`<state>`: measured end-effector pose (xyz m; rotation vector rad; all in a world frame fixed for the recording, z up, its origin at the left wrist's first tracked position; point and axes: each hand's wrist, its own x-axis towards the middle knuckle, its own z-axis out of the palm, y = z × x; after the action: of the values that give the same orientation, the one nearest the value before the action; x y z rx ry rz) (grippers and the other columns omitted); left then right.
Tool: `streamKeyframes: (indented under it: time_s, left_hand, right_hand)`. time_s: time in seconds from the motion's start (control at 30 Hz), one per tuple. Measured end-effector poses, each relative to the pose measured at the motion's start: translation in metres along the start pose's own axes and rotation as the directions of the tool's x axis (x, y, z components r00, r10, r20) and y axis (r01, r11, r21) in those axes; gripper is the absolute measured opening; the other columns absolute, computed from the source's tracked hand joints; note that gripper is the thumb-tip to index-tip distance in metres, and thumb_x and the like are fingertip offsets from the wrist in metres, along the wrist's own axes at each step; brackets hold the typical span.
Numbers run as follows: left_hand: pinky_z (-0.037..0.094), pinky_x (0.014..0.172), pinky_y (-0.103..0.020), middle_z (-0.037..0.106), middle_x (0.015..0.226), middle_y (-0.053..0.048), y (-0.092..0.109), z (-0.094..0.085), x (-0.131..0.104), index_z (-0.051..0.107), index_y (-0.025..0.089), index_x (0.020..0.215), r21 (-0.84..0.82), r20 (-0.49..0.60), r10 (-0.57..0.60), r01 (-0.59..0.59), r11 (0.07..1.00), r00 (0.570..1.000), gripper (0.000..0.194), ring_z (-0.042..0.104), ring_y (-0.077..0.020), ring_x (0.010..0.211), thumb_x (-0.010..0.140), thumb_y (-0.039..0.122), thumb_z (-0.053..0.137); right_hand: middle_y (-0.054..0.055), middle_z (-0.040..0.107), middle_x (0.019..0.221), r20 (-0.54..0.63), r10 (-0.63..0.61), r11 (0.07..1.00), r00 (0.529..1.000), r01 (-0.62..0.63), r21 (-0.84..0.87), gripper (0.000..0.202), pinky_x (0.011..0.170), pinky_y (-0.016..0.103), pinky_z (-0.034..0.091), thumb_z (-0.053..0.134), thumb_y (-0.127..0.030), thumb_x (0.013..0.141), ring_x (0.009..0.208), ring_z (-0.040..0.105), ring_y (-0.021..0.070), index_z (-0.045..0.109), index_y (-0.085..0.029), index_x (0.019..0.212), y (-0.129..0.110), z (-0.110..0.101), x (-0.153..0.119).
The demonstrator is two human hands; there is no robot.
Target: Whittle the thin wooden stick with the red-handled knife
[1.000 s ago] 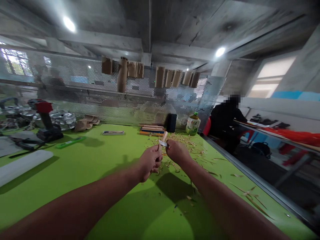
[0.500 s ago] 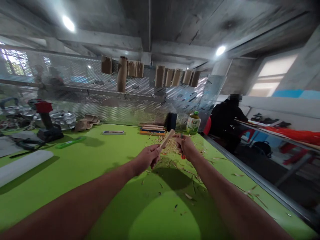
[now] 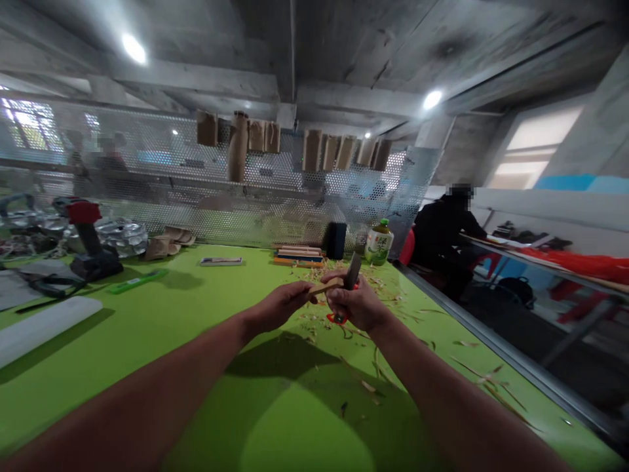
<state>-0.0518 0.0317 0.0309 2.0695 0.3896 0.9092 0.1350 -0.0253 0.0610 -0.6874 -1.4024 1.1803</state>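
Note:
My left hand (image 3: 282, 305) is closed round one end of a pale wooden strip (image 3: 325, 286), which points right, nearly level, above the green table. Closed on a knife, my right hand (image 3: 361, 303) is at the strip's far end. The knife's broad grey blade (image 3: 352, 267) points up, and red parts show below the fingers. Whether the blade touches the wood I cannot tell. Wood shavings (image 3: 366, 387) lie scattered on the table under and around both hands.
Behind the hands are a stack of wooden strips (image 3: 298, 255), a dark block (image 3: 337, 240) and a green-capped bottle (image 3: 379, 242). A cordless drill (image 3: 88, 239), a green cutter (image 3: 137, 280) and a white roll (image 3: 46, 328) lie left. A person (image 3: 445, 236) sits at the right.
The wooden strip has swung from slanting upward to nearly level. My right hand has turned, bringing the knife blade upright, and both hands have come closer together.

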Motion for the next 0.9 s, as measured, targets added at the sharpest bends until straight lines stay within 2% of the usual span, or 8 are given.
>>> streamKeyframes:
  time_s: [0.23, 0.37, 0.5, 0.6, 0.67, 0.73, 0.83, 0.9]
  left_hand:
    - [0.043, 0.079, -0.027, 0.060, 0.094, -0.005, 0.002, -0.006, -0.002, 0.061, 0.015, 0.093, -0.006, 0.066, 0.006, -0.005, 1.000, 0.998, 0.031, 0.054, -0.0161, 0.088, 0.092, 0.042, 0.047]
    - [0.046, 0.063, -0.024, 0.054, 0.072, -0.001, 0.009, -0.003, -0.005, 0.054, 0.015, 0.081, -0.110, 0.082, -0.104, 0.112, 0.988, 0.991, 0.033, 0.055, -0.0113, 0.064, 0.088, 0.048, 0.052]
    - [0.033, 0.037, -0.017, 0.050, 0.063, 0.005, 0.025, 0.002, -0.004, 0.049, 0.017, 0.086, -0.357, 0.123, -0.351, 0.371, 0.857, 0.928, 0.031, 0.040, -0.0046, 0.039, 0.087, 0.047, 0.054]
    - [0.025, 0.034, -0.014, 0.050, 0.067, 0.005, 0.035, 0.003, -0.002, 0.048, 0.017, 0.092, -0.564, 0.104, -0.437, 0.415, 0.714, 0.893, 0.021, 0.035, -0.0017, 0.037, 0.086, 0.035, 0.058]
    - [0.024, 0.034, -0.013, 0.050, 0.069, 0.005, 0.037, 0.003, -0.001, 0.048, 0.017, 0.096, -0.643, 0.095, -0.464, 0.411, 0.646, 0.880, 0.017, 0.035, -0.0012, 0.039, 0.085, 0.026, 0.058]
    - [0.025, 0.034, -0.013, 0.051, 0.071, 0.004, 0.036, 0.002, 0.000, 0.049, 0.017, 0.098, -0.678, 0.089, -0.470, 0.400, 0.617, 0.878, 0.015, 0.036, -0.0015, 0.040, 0.085, 0.020, 0.055]
    - [0.027, 0.036, -0.013, 0.051, 0.074, 0.003, 0.037, 0.003, -0.001, 0.050, 0.017, 0.099, -0.700, 0.081, -0.438, 0.364, 0.614, 0.895, 0.015, 0.038, -0.0019, 0.042, 0.083, 0.015, 0.051]
    - [0.028, 0.037, -0.013, 0.051, 0.075, 0.003, 0.039, 0.004, -0.002, 0.051, 0.016, 0.096, -0.699, 0.084, -0.414, 0.349, 0.624, 0.906, 0.015, 0.038, -0.0020, 0.044, 0.082, 0.013, 0.050]
  right_hand:
    - [-0.007, 0.054, 0.052, -0.001, 0.009, 1.000, 1.000, -0.009, -0.002, 0.037, 0.034, 0.017, 0.027, 0.081, -0.034, 0.058, 0.035, 0.038, 0.0042, 0.065, -0.017, 0.087, -0.002, 0.003, -0.001]
    - [-0.008, 0.051, 0.050, -0.100, 0.032, 0.999, 0.994, -0.033, -0.005, 0.038, 0.034, 0.017, 0.026, 0.079, -0.039, 0.061, 0.035, 0.036, 0.0042, 0.063, -0.018, 0.088, 0.003, 0.000, 0.004]
    - [-0.009, 0.046, 0.050, -0.277, 0.025, 0.996, 0.961, -0.049, -0.078, 0.036, 0.035, 0.018, 0.027, 0.074, -0.048, 0.066, 0.037, 0.034, 0.0051, 0.058, -0.018, 0.078, 0.010, -0.007, 0.014]
    - [-0.008, 0.044, 0.050, -0.353, -0.036, 0.945, 0.935, -0.083, -0.316, 0.034, 0.038, 0.020, 0.028, 0.067, -0.050, 0.071, 0.040, 0.034, 0.0074, 0.060, -0.018, 0.079, 0.016, -0.013, 0.019]
    - [-0.005, 0.051, 0.054, -0.363, -0.114, 0.807, 0.925, -0.127, -0.577, 0.028, 0.044, 0.022, 0.031, 0.063, -0.044, 0.075, 0.047, 0.041, 0.0097, 0.064, -0.018, 0.083, 0.019, -0.015, 0.020]
    - [-0.001, 0.059, 0.063, -0.342, -0.152, 0.567, 0.927, -0.202, -0.798, 0.020, 0.051, 0.022, 0.033, 0.059, -0.036, 0.077, 0.055, 0.048, 0.0118, 0.066, -0.018, 0.086, 0.021, -0.014, 0.019]
    - [0.002, 0.065, 0.073, -0.317, -0.080, 0.193, 0.945, -0.297, -0.935, 0.019, 0.054, 0.023, 0.030, 0.051, -0.028, 0.082, 0.062, 0.054, 0.0134, 0.067, -0.021, 0.089, 0.021, -0.006, 0.016]
    - [0.005, 0.068, 0.077, -0.301, -0.020, 0.035, 0.953, -0.300, -0.953, 0.022, 0.054, 0.024, 0.029, 0.047, -0.026, 0.085, 0.064, 0.057, 0.0148, 0.067, -0.021, 0.092, 0.019, 0.002, 0.013]
